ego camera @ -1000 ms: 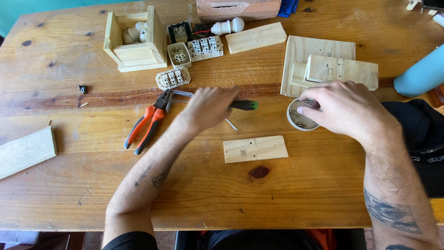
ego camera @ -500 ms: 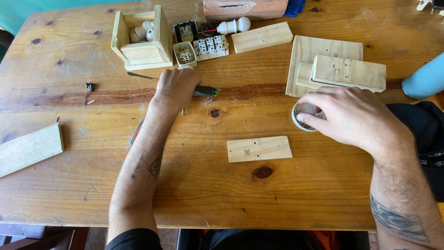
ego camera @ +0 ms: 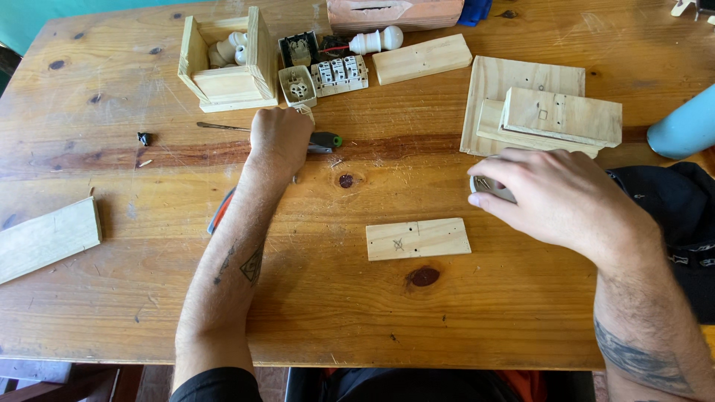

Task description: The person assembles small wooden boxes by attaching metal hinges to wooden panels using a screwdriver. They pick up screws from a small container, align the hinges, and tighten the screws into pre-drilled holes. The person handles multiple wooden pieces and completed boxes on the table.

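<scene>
Left hand point(ego camera: 279, 138) is knuckles-up on the wooden desk point(ego camera: 134, 298), fingers curled down over the shaft of a screwdriver point(ego camera: 325, 140). Its dark handle with the green end pokes out on the right of the hand, and the thin metal shaft point(ego camera: 222, 127) runs out on the left. Can't tell how firm the grip is, since the fingers are hidden under the hand.

Right hand point(ego camera: 555, 195) is cupped over a small round tin point(ego camera: 488, 186), fingers pressed together around its rim; only the tin's left edge shows.

A small wooden block point(ego camera: 418, 239) with pencil marks lies flat between the two arms, touching neither. Pliers with red handles point(ego camera: 221, 210) are mostly hidden under the left forearm.

Beyond the left hand: an open wooden box point(ego camera: 227, 63), white socket modules point(ego camera: 339, 75), and a white lamp holder point(ego camera: 376, 40). Stacked plywood pieces point(ego camera: 551, 112) sit just beyond the right hand.
</scene>
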